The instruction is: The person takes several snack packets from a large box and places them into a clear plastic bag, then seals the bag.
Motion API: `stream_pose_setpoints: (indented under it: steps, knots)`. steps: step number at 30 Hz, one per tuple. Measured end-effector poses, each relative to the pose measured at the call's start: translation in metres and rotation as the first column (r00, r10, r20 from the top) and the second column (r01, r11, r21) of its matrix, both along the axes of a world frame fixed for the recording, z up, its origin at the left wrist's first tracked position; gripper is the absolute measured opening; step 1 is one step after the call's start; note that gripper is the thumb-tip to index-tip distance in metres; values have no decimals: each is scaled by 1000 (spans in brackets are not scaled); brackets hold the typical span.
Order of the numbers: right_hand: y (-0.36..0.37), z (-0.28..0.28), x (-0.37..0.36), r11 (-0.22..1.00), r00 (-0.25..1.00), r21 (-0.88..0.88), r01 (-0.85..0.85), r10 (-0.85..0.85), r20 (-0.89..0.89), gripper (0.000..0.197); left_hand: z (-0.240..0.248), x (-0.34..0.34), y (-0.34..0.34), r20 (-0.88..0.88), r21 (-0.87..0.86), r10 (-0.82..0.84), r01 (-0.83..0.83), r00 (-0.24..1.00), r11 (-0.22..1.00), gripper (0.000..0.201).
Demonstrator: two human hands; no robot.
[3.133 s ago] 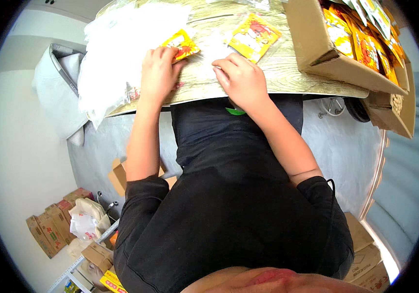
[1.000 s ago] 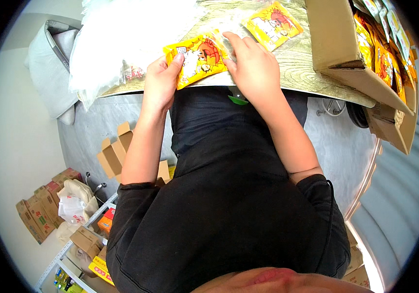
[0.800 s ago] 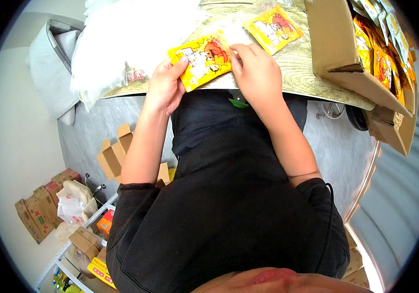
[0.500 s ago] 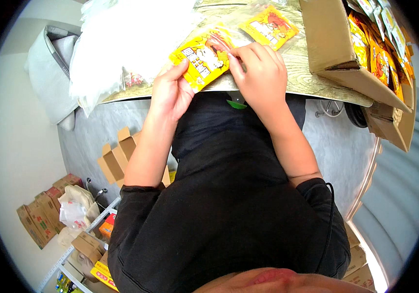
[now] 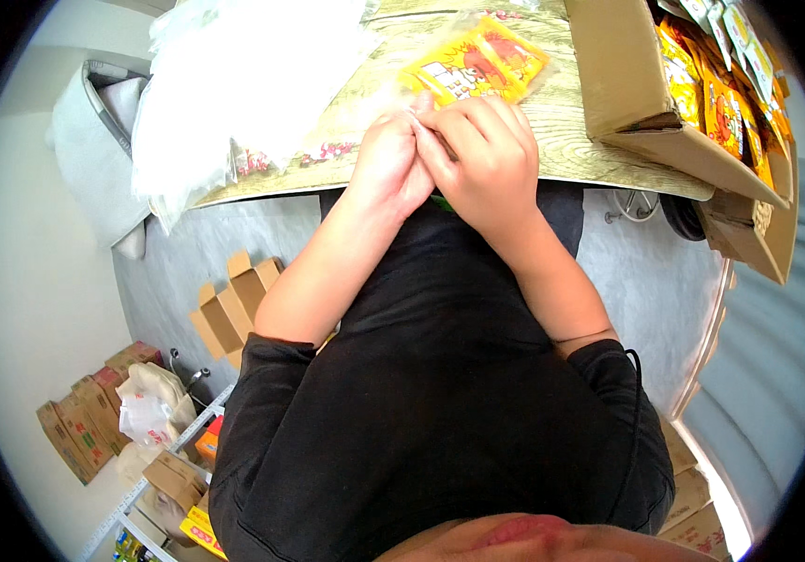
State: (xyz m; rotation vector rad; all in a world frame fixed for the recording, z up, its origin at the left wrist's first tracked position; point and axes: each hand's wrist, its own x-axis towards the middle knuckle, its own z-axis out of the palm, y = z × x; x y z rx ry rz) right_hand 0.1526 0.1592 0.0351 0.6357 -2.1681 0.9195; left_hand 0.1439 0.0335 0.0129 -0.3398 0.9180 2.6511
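Note:
Two yellow-orange snack packets [image 5: 459,67] lie overlapping on the table, and clear plastic film shows around them. At their near edge my two hands meet with the fingertips together. My left hand [image 5: 389,161] is closed, its thumb and fingers pressed together. My right hand [image 5: 485,155] is curled beside it, thumb and index finger pinched against the left fingertips. What lies between the fingers is hidden. To the left is a pile of clear plastic bags [image 5: 243,94], some with red print at the near edge.
An open cardboard box [image 5: 623,89] full of yellow packets [image 5: 726,112] stands at the table's right. The wood-grain table [image 5: 562,140] ends just in front of me. A grey chair [image 5: 93,140] is at the left; an opened carton [image 5: 234,304] lies on the floor.
The packet that was between my hands now lies up against the other one on the table. My left hand has moved right to meet my right hand.

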Motion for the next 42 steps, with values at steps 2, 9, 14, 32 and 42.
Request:
stream_pose_setpoints:
  steps: [2, 9, 14, 32, 42]
  knots:
    - [2, 1, 0, 1000, 1000, -28, 6, -6, -10, 8, 0, -3, 8, 12, 54, -5, 5, 1000, 999, 28]
    - [11, 3, -4, 996, 999, -89, 30, -31, -16, 8, 14, -20, 24, -73, 26, -116, 118, 991, 993, 31]
    - [16, -3, -5, 994, 997, -104, 43, -36, 69, 11, 31, 6, -8, -129, -447, -193, 117, 973, 887, 31]
    - [2, -29, 1, 999, 947, 32, 33, -42, 318, 20, 111, -164, 281, -43, -940, -914, -325, 403, -99, 32]
    - [14, -30, -2, 999, 974, -52, -13, 24, 224, 9, 174, -118, 70, -695, -681, -354, -413, 626, 605, 27]
